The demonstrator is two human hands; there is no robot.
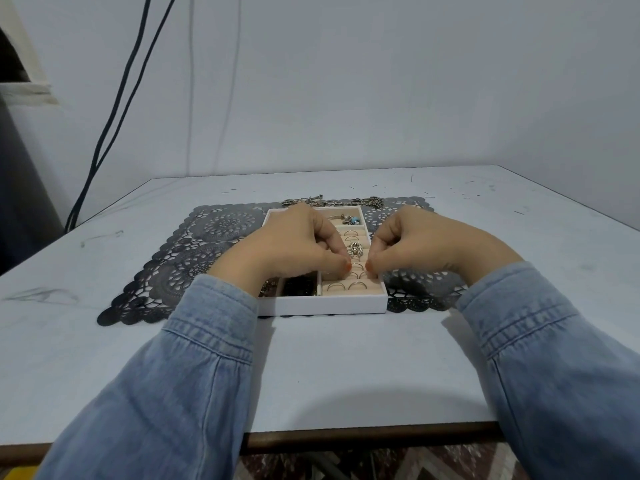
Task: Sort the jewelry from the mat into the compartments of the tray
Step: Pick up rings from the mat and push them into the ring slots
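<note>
The left hand (294, 244) and right hand (415, 244), fingers curled, are seemingly seating a ring (356, 266) in the tray (322, 304)'s 3 o'clock slots, though I cannot tell if they are pinching it. Chains (332, 202) lying at the mat (214, 230)'s 12 o'clock edge are calling for pickup next.

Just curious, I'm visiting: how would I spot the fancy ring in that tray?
Find the white tray on the dark lace mat. In its padded beige strip, between the left hand and right hand, sits the fancy ring. It alone has an ornate top; its neighbours are plain thin bands.
</note>
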